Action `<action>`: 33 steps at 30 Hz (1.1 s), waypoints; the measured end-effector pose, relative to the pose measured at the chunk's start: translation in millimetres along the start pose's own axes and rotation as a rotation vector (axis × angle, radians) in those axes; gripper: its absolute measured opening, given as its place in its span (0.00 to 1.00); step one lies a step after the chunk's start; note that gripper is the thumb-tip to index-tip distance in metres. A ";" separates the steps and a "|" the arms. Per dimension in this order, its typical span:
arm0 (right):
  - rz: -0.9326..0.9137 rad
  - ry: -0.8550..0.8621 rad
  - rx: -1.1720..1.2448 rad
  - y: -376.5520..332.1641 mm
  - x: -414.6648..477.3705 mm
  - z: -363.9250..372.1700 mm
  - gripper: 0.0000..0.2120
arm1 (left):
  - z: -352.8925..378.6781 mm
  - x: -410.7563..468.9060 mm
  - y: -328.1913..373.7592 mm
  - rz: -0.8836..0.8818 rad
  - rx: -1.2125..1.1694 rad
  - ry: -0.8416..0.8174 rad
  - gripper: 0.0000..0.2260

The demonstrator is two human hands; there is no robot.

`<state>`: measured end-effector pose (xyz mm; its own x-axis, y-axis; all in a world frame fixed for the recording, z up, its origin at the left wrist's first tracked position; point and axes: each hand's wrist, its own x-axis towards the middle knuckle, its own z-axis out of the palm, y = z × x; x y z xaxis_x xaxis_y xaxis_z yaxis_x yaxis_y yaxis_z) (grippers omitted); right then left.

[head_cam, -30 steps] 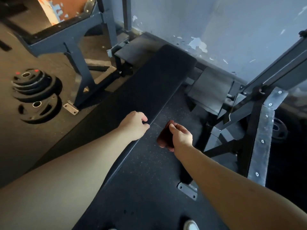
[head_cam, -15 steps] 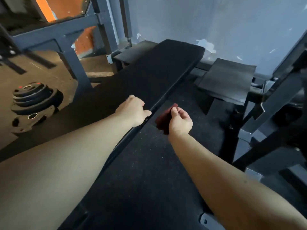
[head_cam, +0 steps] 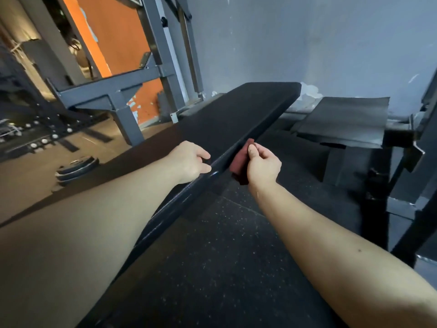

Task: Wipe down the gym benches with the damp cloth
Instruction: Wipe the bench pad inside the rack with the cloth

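A long black padded bench (head_cam: 238,114) runs from the lower left up toward the grey wall. My left hand (head_cam: 189,162) rests on the bench top near its right edge, fingers curled over that edge. My right hand (head_cam: 262,165) grips a dark red cloth (head_cam: 240,162) and holds it against the bench's right side face, which looks shiny and wet just below the cloth.
Stacked weight plates (head_cam: 75,170) lie on the floor at left. A grey steel rack frame (head_cam: 113,95) stands behind the bench, and a dark rack upright (head_cam: 416,162) and folded black mats (head_cam: 343,121) stand at right. Speckled rubber floor (head_cam: 224,256) lies beneath.
Both hands have slid farther along the bench toward the wall. The cloth now presses on the bench's side face instead of hanging just off it. The view has tilted upward.
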<state>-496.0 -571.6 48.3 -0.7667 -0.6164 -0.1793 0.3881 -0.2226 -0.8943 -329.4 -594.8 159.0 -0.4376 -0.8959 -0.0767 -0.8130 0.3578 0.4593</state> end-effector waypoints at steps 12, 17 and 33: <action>-0.144 0.060 -0.073 20.8 65.9 27.5 0.09 | 7.5 1.9 -5.0 0.025 0.009 0.051 0.15; -0.155 -0.020 -0.025 30.6 -18.4 21.6 0.06 | 10.2 4.4 -6.9 0.025 0.006 0.067 0.15; -0.195 -0.011 -0.143 6.6 20.9 21.8 0.02 | 12.4 0.9 -5.1 0.041 0.064 0.091 0.16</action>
<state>-498.3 -602.4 47.6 -0.8142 -0.5805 0.0066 0.1562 -0.2301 -0.9606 -330.5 -594.1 145.6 -0.4367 -0.8993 0.0227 -0.8195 0.4081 0.4024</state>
